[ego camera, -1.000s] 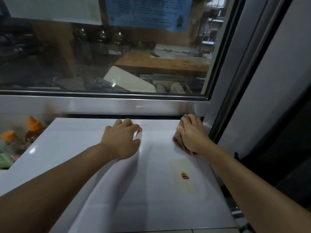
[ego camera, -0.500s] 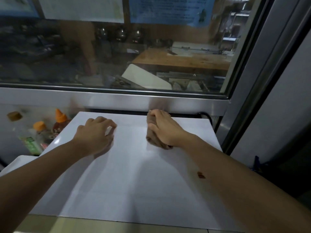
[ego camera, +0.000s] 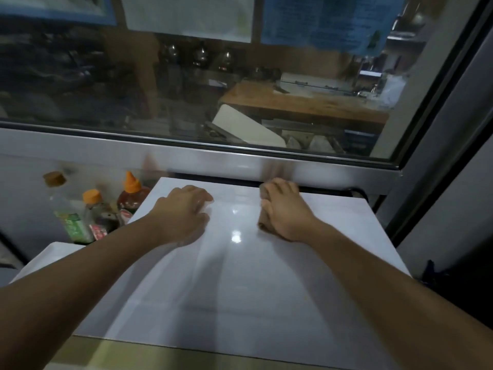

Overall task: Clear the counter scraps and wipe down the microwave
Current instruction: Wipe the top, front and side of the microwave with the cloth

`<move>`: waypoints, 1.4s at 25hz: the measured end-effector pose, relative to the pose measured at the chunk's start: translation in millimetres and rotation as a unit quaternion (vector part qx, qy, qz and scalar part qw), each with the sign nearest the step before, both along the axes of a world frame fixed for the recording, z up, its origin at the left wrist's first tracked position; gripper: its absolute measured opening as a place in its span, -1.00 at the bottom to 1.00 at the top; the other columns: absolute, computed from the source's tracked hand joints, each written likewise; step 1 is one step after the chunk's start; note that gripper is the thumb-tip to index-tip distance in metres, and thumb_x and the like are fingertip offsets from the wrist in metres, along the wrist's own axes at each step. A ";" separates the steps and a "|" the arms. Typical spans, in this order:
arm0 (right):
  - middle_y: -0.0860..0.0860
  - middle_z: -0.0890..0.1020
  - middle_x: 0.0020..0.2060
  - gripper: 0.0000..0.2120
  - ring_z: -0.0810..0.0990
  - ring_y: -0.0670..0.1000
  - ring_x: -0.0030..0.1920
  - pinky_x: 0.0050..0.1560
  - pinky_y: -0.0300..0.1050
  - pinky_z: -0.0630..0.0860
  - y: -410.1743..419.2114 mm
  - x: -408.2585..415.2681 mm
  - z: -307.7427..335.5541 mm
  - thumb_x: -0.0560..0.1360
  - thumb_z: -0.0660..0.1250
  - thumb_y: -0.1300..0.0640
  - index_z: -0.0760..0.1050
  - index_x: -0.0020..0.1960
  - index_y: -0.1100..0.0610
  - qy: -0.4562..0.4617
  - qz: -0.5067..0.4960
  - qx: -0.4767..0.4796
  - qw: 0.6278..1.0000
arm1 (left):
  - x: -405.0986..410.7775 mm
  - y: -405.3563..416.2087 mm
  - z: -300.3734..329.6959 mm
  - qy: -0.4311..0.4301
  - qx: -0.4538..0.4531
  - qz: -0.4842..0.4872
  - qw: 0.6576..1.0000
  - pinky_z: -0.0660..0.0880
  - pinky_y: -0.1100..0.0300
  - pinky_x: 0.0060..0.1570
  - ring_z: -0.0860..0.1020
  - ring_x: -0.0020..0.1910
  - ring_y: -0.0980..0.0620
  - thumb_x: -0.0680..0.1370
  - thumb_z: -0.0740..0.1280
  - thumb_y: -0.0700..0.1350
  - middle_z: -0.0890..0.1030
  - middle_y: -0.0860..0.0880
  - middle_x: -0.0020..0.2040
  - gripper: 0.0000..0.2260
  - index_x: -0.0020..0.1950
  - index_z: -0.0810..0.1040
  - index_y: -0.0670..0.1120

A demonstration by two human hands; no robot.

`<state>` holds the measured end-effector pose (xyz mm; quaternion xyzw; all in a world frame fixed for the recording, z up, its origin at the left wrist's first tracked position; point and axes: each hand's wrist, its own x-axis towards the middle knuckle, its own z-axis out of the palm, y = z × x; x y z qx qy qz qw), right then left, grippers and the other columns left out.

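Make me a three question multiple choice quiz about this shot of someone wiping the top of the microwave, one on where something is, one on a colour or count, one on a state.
1. Where do the sauce bottles stand?
A. left of the microwave
B. on top of it
C. right of it

2. What colour is the pointed cap on the squeeze bottle?
A. blue
B. orange
C. black

3. What is the right hand doing?
A. hanging free
B. gripping a brown cloth on the microwave top
C. holding a bottle

Answers: 1 A, the bottles sit beside the microwave's left edge. 2 B, the cone-shaped cap is orange. 3 B, the fingers curl round the cloth, while the left hand rests on the top.
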<state>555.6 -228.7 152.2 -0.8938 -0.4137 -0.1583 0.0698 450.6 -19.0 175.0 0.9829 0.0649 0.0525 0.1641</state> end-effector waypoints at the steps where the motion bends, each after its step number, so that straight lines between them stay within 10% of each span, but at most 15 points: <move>1: 0.29 0.45 0.19 -0.66 0.15 0.14 0.17 0.13 0.00 0.05 27.2 -5.4 -1.5 0.55 0.10 0.18 0.49 0.14 0.39 0.004 0.017 -0.007 1.000 | -6.5 10.2 1.2 -0.020 0.006 0.009 1.000 0.39 -0.04 0.24 0.39 0.27 -0.04 0.55 0.27 -0.05 0.44 -0.01 0.34 -0.69 0.30 0.45 0.00; 8: 0.05 0.19 0.50 -0.56 0.12 0.03 0.50 0.50 -0.11 0.00 65.7 -12.4 2.4 0.62 0.01 0.13 0.20 0.48 0.19 0.110 0.053 0.002 0.992 | -39.5 61.8 -10.9 0.016 0.066 0.032 0.997 0.35 -0.13 0.26 0.30 0.33 -0.05 0.53 0.24 0.04 0.38 0.02 0.34 -0.67 0.30 0.40 0.12; 14: 0.11 0.28 0.44 -0.60 0.22 0.11 0.43 0.42 -0.14 0.12 13.0 -5.3 2.1 0.59 0.05 0.26 0.28 0.42 0.22 0.110 -0.095 0.053 0.988 | -39.2 70.6 -17.1 -0.034 0.031 0.009 0.999 0.36 -0.02 0.24 0.31 0.30 -0.03 0.49 0.30 0.08 0.41 0.02 0.30 -0.66 0.26 0.45 0.14; 24: -0.01 0.12 0.52 -0.53 0.06 -0.03 0.51 0.48 -0.20 -0.01 133.9 -33.4 9.5 0.62 0.03 0.18 0.08 0.52 0.11 0.170 0.064 0.025 0.983 | -73.4 90.6 -14.8 -0.020 -0.091 0.003 0.996 0.29 0.27 0.20 0.39 0.29 0.03 0.48 0.39 -0.10 0.40 -0.02 0.36 -0.50 0.40 0.35 -0.05; 29: 0.02 0.28 0.43 -0.56 0.37 0.04 0.31 0.30 -0.01 0.40 82.7 -27.2 3.0 0.59 0.03 0.19 0.22 0.46 0.03 0.188 0.014 0.094 0.978 | -86.1 83.5 -17.4 -0.033 -0.143 0.019 0.989 0.34 0.25 0.18 0.45 0.23 0.01 0.51 0.36 -0.12 0.44 -0.04 0.32 -0.54 0.39 0.36 -0.09; 35: 0.01 0.32 0.44 -0.51 0.27 0.02 0.41 0.43 -0.11 0.20 188.8 -19.6 2.1 0.52 0.19 0.18 0.27 0.45 0.11 0.167 0.085 0.046 0.981 | -87.0 85.0 -19.3 -0.039 -0.171 0.029 0.984 0.36 0.25 0.15 0.45 0.22 0.02 0.50 0.37 -0.10 0.45 -0.01 0.29 -0.55 0.37 0.37 -0.06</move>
